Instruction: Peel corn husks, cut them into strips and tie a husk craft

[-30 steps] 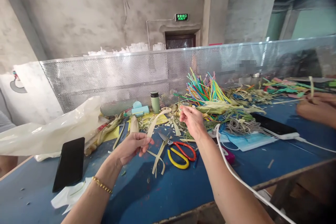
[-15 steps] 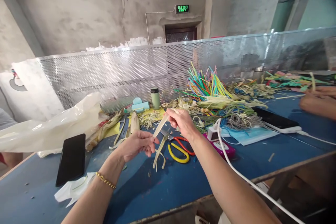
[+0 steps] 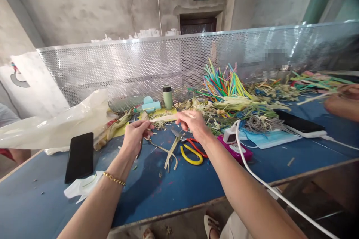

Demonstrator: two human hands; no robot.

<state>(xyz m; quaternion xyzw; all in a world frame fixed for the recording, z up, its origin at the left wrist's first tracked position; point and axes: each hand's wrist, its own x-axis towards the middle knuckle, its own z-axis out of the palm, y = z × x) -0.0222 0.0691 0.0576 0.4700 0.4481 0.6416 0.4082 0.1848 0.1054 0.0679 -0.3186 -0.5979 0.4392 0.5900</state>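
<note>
A pale, flat strip of dried husk [image 3: 163, 118] is stretched nearly level between my two hands. My left hand [image 3: 136, 134] pinches its left end, with a gold bead bracelet on that wrist. At the other end my right hand [image 3: 193, 122] has closed fingers around the strip. Below my right hand lie scissors [image 3: 193, 153] with one yellow and one red handle loop, partly spread. Thin husk scraps [image 3: 171, 155] rest across and beside their blades. Husk shavings [image 3: 161, 124] on yellow paper lie just behind the strip.
A black phone [image 3: 80, 158] and a plastic bag [image 3: 81, 123] lie left. Behind stand a green tumbler [image 3: 167, 98] and colourful stems [image 3: 224, 82]. At right are a blue mask [image 3: 269, 140], a power bank [image 3: 301, 124], a white cable [image 3: 246, 171] and a co-worker's hand [image 3: 343, 101].
My left hand has moved left and up, bringing the husk strip from a slant to nearly level. My right hand stays near the same place. The view has tilted slightly downward.
</note>
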